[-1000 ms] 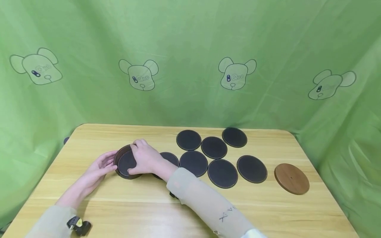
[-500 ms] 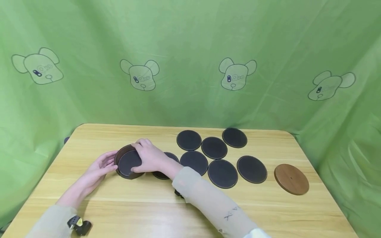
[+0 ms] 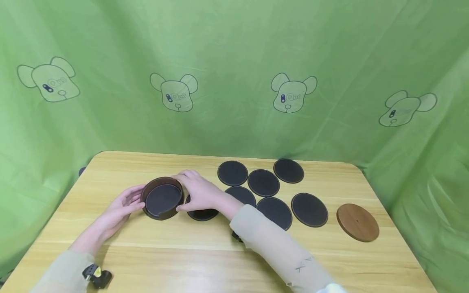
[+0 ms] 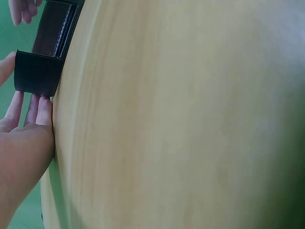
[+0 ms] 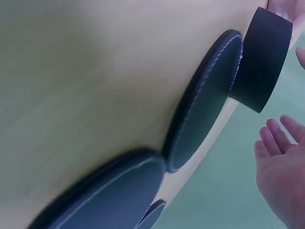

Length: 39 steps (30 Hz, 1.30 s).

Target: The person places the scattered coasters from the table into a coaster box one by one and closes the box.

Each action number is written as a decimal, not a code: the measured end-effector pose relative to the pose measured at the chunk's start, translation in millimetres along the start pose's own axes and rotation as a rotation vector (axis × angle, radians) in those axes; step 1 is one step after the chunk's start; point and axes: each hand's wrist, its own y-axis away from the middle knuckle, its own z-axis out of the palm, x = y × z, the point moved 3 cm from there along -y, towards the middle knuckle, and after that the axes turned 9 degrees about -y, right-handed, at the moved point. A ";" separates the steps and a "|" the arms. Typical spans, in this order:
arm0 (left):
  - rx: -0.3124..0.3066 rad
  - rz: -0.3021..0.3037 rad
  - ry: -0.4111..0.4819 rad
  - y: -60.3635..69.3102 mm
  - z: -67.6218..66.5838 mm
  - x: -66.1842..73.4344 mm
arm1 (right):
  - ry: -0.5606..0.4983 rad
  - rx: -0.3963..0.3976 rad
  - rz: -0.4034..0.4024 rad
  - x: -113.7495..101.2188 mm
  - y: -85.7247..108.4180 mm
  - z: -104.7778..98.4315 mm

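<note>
Dark round coaster holder [image 3: 170, 214] stands upright on a pale wooden table [image 3: 190, 260]

From where I stand, the holder sits left of the table's centre, with a hand at either side. A dark disc [image 3: 163, 199] shows inside it; I cannot tell whether that is a coaster or the lined base. The left wrist view shows a cut-out in the wall with white stitching inside.

The person's left hand [image 3: 119, 209] is relaxed and fairly extended, its fingertips against the holder's outer wall and its thumb beside the edge. The right hand [image 3: 201, 193] is spread wide at the holder's other side, thumb apart from the fingers, with nothing in its grasp; in the right wrist view there is a gap between it and the wall. Below that hand lies a black stitched coaster [image 3: 201, 215], partly covered, just beside the holder.

Six more black coasters [image 3: 263, 183] lie flat to the right, some touching or nearly so, two of them partly hidden by the right arm. Well apart, near the table's right edge, lies a reddish-brown wooden disc [image 3: 358, 222] with a small dark mark at its middle. Behind hangs a creased green curtain [image 3: 234, 138] printed with four outlined bear heads [image 3: 177, 95].
</note>
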 end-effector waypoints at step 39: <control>0.013 -0.001 -0.002 -0.5 -0.6 0.2 | -0.019 -0.194 0.055 52.5 50.5 -0.4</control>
